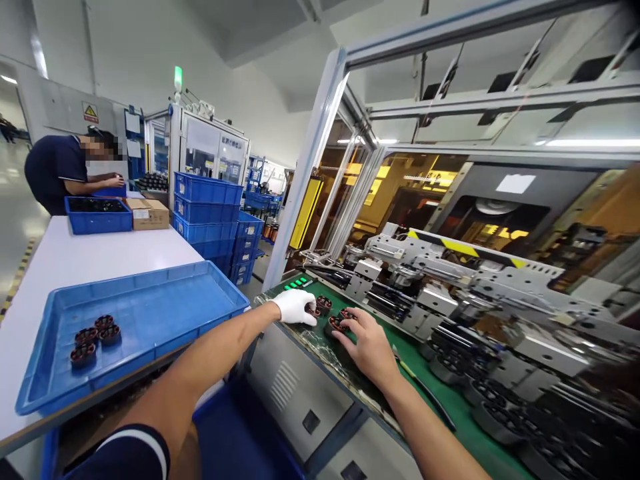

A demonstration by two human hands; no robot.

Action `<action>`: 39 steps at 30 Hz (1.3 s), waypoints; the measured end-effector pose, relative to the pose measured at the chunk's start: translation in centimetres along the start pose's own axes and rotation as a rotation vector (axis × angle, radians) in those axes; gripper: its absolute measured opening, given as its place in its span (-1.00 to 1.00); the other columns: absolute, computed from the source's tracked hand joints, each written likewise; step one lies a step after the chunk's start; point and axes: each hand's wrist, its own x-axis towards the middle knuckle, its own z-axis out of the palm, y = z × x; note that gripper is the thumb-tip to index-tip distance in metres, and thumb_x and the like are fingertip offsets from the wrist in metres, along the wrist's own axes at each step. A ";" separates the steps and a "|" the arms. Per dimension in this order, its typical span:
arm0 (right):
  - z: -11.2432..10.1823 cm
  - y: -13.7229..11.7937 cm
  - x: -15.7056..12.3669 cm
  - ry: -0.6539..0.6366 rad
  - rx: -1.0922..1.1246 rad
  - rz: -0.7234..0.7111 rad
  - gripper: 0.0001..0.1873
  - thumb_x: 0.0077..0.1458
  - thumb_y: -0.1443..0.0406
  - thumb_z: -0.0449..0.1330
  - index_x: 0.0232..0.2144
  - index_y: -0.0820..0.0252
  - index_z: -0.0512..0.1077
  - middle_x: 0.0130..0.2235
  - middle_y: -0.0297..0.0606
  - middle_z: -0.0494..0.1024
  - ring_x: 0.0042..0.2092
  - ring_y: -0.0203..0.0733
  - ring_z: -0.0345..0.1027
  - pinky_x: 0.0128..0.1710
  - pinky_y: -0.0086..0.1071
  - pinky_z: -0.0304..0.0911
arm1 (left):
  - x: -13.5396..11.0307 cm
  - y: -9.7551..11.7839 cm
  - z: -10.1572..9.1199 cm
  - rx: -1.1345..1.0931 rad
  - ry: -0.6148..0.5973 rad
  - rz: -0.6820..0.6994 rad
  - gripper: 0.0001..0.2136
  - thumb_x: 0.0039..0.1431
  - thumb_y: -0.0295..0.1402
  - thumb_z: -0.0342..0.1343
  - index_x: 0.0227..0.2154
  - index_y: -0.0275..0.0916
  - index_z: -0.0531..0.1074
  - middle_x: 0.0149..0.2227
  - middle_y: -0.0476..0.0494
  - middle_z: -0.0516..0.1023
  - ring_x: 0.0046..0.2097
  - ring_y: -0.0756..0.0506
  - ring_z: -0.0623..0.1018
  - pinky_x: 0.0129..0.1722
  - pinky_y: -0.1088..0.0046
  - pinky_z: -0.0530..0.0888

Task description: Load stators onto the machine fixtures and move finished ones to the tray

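Several small round dark motor cores with copper windings lie on the green machine ledge, clustered right under both hands. The bare right hand rests over them with its fingers spread, fingertips touching the core nearest it; whether it grips that core cannot be told. Just to its left, the left hand in a white glove lies curled on top of another core, the two hands close together but not touching. Beyond the hands stands grey metal machinery with clamps and rails inside a glazed frame. Well to the left of the left arm, a shallow blue plastic tray sits on a white table, holding four more cores. Far behind it, another person in a dark shirt bends over a blue bin.
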 end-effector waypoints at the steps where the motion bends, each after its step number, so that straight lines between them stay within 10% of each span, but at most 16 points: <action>1: -0.2 0.1 -0.1 -0.006 -0.007 0.012 -0.53 0.31 -0.04 0.04 -0.29 0.22 0.48 0.03 -0.04 0.44 0.06 0.13 0.36 -0.15 0.02 0.43 | -0.2 -0.5 -0.4 -0.034 -0.013 0.004 -0.62 -0.04 -0.18 0.38 -0.19 -0.27 0.52 -0.18 -0.10 0.56 -0.15 -0.13 0.51 -0.17 0.41 0.36; 5: -1.3 -0.4 0.1 0.050 -0.067 0.081 -0.45 0.32 -0.06 0.01 -0.32 0.31 0.48 -0.08 0.06 0.47 -0.10 0.23 0.41 -0.33 0.07 0.40 | -1.1 -2.4 -1.1 -0.222 -0.062 0.037 -0.64 -0.06 -0.30 0.38 -0.17 -0.28 0.51 -0.16 -0.04 0.55 -0.16 -0.05 0.50 -0.15 0.49 0.38; 9: -1.0 -2.9 1.7 0.099 0.050 0.064 -0.68 0.31 0.16 0.14 -0.09 0.33 0.43 0.05 -0.08 0.46 -0.02 -0.06 0.43 -0.02 -0.14 0.43 | -1.6 -3.1 0.0 -0.382 0.022 -0.007 -0.63 -0.08 -0.26 0.41 -0.23 -0.31 0.48 -0.13 -0.06 0.55 -0.12 -0.04 0.50 -0.10 0.51 0.38; 12: 0.7 -4.9 3.3 -0.065 0.112 0.109 -0.71 0.14 0.34 0.30 -0.08 0.34 0.45 -0.04 -0.17 0.53 -0.28 -0.31 0.45 -0.18 -0.41 0.43 | -1.7 -3.2 0.7 -0.426 0.073 -0.018 -0.64 -0.12 -0.25 0.41 -0.27 -0.32 0.49 -0.15 -0.06 0.56 -0.13 -0.04 0.50 -0.09 0.49 0.38; 19: 0.9 -6.7 6.1 -0.606 -0.063 0.337 -0.82 0.19 0.34 0.23 -0.16 0.29 0.53 -0.21 -0.11 0.58 -0.14 -0.03 0.49 -0.17 -0.22 0.34 | -1.6 -3.6 0.7 -0.451 0.079 0.003 -0.65 -0.13 -0.26 0.40 -0.27 -0.31 0.52 -0.14 -0.03 0.57 -0.11 -0.04 0.52 -0.07 0.50 0.39; 24: -0.7 -5.9 5.4 -0.766 -0.016 0.218 -0.68 0.17 0.39 0.11 -0.09 0.19 0.57 -0.14 -0.14 0.59 -0.07 0.03 0.49 -0.10 -0.18 0.31 | -1.5 -3.4 0.9 -0.427 0.096 0.006 -0.65 -0.10 -0.23 0.39 -0.26 -0.30 0.52 -0.15 -0.02 0.57 -0.11 -0.05 0.52 -0.07 0.49 0.38; 33: -3.7 -2.5 2.1 -0.225 0.203 0.005 -0.75 0.33 0.19 0.11 -0.21 0.18 0.54 -0.31 -0.34 0.51 -0.26 -0.31 0.42 -0.21 -0.44 0.31 | -1.8 -2.5 -1.6 -0.328 -0.002 0.017 -0.60 -0.07 -0.19 0.40 -0.21 -0.32 0.51 -0.02 -0.11 0.56 -0.04 -0.07 0.54 -0.02 0.50 0.41; 39: -1.6 0.6 0.3 -0.025 0.047 0.048 -0.67 0.25 0.09 0.21 -0.25 0.29 0.51 -0.14 -0.16 0.47 -0.17 -0.12 0.37 -0.15 -0.23 0.34 | 3.0 2.7 -4.3 0.015 -0.081 0.067 -0.42 0.00 -0.08 0.33 0.06 -0.27 0.47 0.16 -0.25 0.46 0.16 -0.29 0.46 0.18 0.21 0.35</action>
